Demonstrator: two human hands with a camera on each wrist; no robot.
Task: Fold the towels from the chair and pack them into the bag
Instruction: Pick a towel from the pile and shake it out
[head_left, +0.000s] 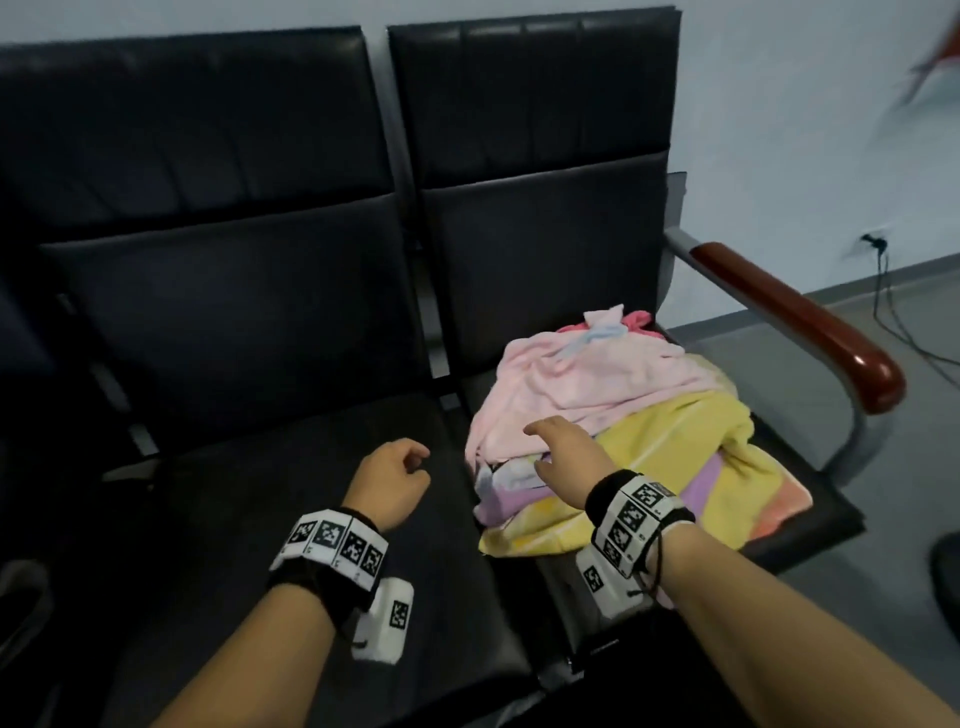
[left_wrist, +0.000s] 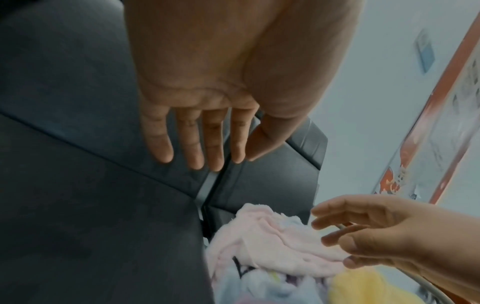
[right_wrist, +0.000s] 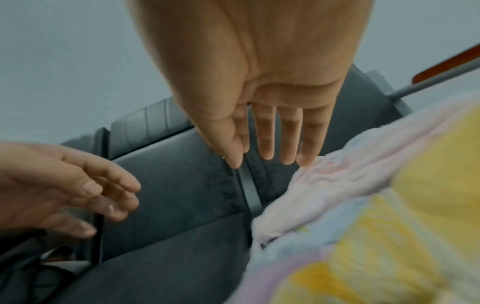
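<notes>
Hovering over the heaped towels (head_left: 613, 415), right hand (head_left: 566, 457), grip apart, empty; left hand (head_left: 389, 483) likewise.

black chair (head_left: 291, 499), towels (head_left: 613, 431) piled on seat

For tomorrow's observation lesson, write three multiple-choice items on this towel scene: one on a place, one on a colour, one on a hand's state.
1. Where does the towel pile lie?
A. on the right-hand seat
B. on the floor
C. on the armrest

2. What colour is the topmost towel?
A. green
B. pale pink
C. black

3. What is the right hand doing?
A. gripping the armrest
B. clenched in a fist
C. open, reaching over the pile

Answers: 1 A, the pile sits on the seat beside the armrest. 2 B, the pink towel lies above the yellow towel. 3 C, the right wrist view shows straight fingers holding nothing.
</notes>
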